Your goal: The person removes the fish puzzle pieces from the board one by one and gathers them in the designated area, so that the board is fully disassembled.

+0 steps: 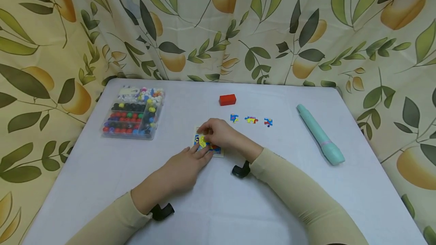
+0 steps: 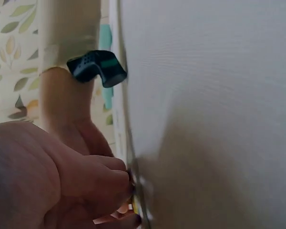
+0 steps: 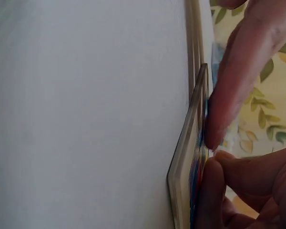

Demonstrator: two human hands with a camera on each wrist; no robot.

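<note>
A small framed jigsaw puzzle (image 1: 218, 153) with blue, yellow and red pieces lies flat on the table, partly hidden under both hands. My left hand (image 1: 180, 167) rests its outstretched fingers on the puzzle's near and left part. Above it, my right hand (image 1: 218, 133) bends over the far side, thumb and index finger pinched on a yellow puzzle piece (image 1: 203, 141) at the picture's surface. In the right wrist view, the puzzle frame (image 3: 183, 167) shows edge-on, with the right fingertips meeting close beside a left fingertip. Most of the pinched piece is covered.
Three loose puzzle pieces (image 1: 251, 120) lie in a row right of the puzzle, with a red block (image 1: 227, 100) behind them. A compartmented clear box of beads (image 1: 131, 114) sits at the left. A mint-green tapered case (image 1: 320, 135) lies at the right.
</note>
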